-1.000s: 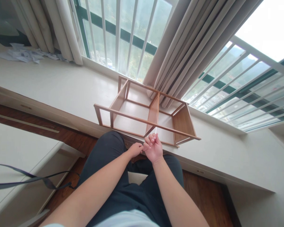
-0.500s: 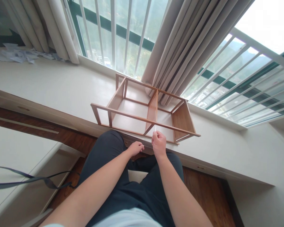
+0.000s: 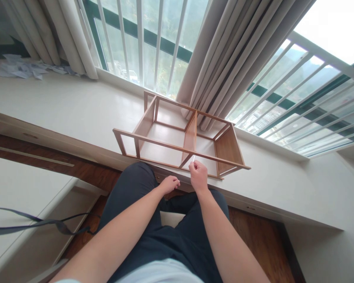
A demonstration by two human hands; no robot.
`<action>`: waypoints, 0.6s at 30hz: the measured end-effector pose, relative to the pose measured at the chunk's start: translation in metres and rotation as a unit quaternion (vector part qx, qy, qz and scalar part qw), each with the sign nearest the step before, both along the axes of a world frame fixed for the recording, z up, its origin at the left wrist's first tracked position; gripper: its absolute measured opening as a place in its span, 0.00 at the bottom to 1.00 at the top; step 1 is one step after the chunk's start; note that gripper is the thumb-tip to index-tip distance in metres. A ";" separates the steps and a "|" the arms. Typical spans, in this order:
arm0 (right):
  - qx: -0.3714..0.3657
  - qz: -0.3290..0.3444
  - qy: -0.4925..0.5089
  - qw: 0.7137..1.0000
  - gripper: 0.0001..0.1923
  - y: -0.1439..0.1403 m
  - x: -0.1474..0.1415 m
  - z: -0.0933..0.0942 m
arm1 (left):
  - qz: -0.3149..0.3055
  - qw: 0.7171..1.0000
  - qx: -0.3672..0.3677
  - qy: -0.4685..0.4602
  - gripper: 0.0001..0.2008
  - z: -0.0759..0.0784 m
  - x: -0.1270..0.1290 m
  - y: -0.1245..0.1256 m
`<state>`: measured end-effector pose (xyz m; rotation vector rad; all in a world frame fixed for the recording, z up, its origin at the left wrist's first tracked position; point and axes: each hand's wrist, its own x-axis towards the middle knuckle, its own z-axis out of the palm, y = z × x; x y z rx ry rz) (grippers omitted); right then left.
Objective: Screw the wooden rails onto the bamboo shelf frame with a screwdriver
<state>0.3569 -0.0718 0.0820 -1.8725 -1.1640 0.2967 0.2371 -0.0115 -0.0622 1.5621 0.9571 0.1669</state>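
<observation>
Wooden frame on white sill; curtains behind

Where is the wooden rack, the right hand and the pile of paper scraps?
wooden rack [image 3: 227,148]: head view, right end panel.
right hand [image 3: 199,176]: head view, back of hand.
paper scraps [image 3: 20,68]: head view, middle of pile.

Pale curtains hanging before a barred window. Crumpled papers far left on the white desk. Dark strap lying across the low white surface, wooden floor beneath.
</observation>
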 end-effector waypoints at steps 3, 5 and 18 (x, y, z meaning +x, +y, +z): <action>-0.017 0.002 -0.033 0.999 0.20 0.001 0.003 0.002 | 0.001 1.000 0.004 0.006 0.11 0.000 0.000 0.000; -0.026 0.002 -0.057 0.998 0.20 0.002 0.004 0.004 | 0.001 1.000 0.005 0.009 0.11 0.000 0.000 0.000; -0.102 0.025 -0.175 0.979 0.17 0.004 0.008 0.012 | -0.002 1.000 0.000 0.011 0.11 -0.001 0.002 0.000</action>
